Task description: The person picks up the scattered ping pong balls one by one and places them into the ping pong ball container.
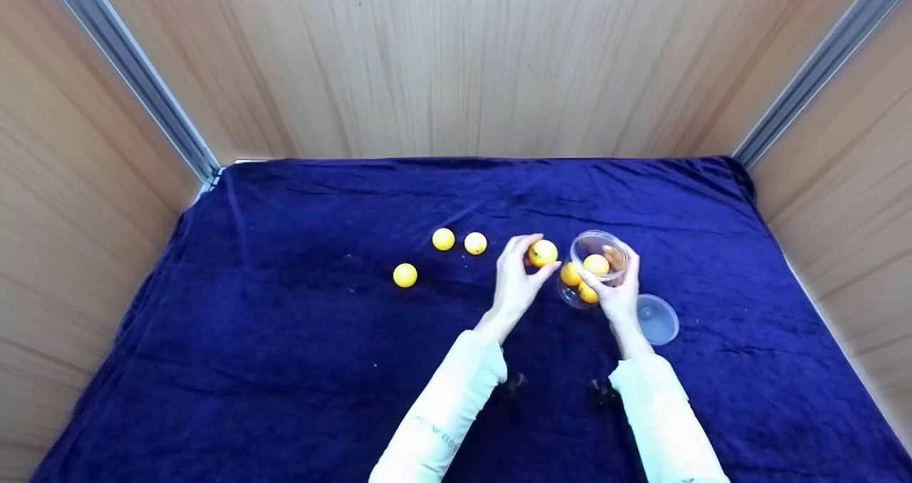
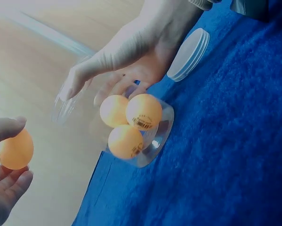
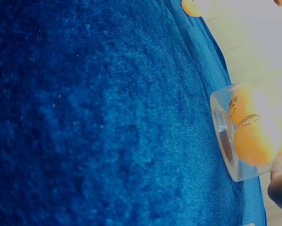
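My left hand [image 1: 514, 278] pinches an orange ping-pong ball [image 1: 543, 253] between thumb and fingers, just left of a clear plastic jar [image 1: 570, 296]. My right hand [image 1: 618, 291] grips the jar around its upper side, thumb in front and fingers behind. Inside the jar, three orange balls [image 2: 125, 141] lie together near the bottom in the left wrist view. The jar's mouth is uncovered and faces up. In the right wrist view the jar [image 3: 225, 141] shows at the right edge, with only part of the right hand [image 3: 281, 190] visible.
Three loose ping-pong balls lie left of the hands: one nearer ball [image 1: 405, 275], one farther ball [image 1: 443, 239] and another ball [image 1: 475, 243]. A round translucent lid [image 1: 657, 320] rests beside the right wrist. Dark blue cloth [image 1: 285, 369] covers the table, with wood-grain panels [image 1: 456, 63] around it.
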Demonstrator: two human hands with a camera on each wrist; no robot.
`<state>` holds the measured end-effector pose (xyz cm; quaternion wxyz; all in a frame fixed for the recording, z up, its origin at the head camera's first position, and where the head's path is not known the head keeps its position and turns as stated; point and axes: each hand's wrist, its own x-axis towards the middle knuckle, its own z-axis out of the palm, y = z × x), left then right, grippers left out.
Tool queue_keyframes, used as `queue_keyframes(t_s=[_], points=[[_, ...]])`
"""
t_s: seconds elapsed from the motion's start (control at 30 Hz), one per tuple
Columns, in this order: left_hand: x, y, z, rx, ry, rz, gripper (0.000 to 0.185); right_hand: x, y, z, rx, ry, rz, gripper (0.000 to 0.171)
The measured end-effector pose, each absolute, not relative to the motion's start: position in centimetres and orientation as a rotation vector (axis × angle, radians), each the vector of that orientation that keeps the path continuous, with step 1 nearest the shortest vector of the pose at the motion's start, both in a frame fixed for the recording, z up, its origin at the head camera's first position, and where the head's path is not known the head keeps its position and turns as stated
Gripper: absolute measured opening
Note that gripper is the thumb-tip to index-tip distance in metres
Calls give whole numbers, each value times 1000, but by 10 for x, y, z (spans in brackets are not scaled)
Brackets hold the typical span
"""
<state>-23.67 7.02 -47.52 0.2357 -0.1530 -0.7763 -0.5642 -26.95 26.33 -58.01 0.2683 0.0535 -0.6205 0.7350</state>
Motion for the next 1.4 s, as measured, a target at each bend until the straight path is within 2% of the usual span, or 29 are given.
queue_keyframes(t_s=[0.37, 0.57, 0.87, 1.13, 1.4], points=[[-243, 97, -464, -575, -2086, -1569, 41, -242, 242, -530, 141, -1715, 1999, 67], [-246, 108, -462, -602, -2111, -1547, 40, -241, 243, -529, 105, -1736, 2016, 70], [-249, 121, -460, -656, -2130, -1496, 41, -234, 240, -520, 205, -1673, 2021, 71], [-249, 122, -462, -684, -2160, -1454, 50, -229, 234, -511, 197, -1720, 1976, 69], [-248, 117, -464, -679, -2135, -1428, 40, -230, 234, -512, 178, -1717, 1976, 70]])
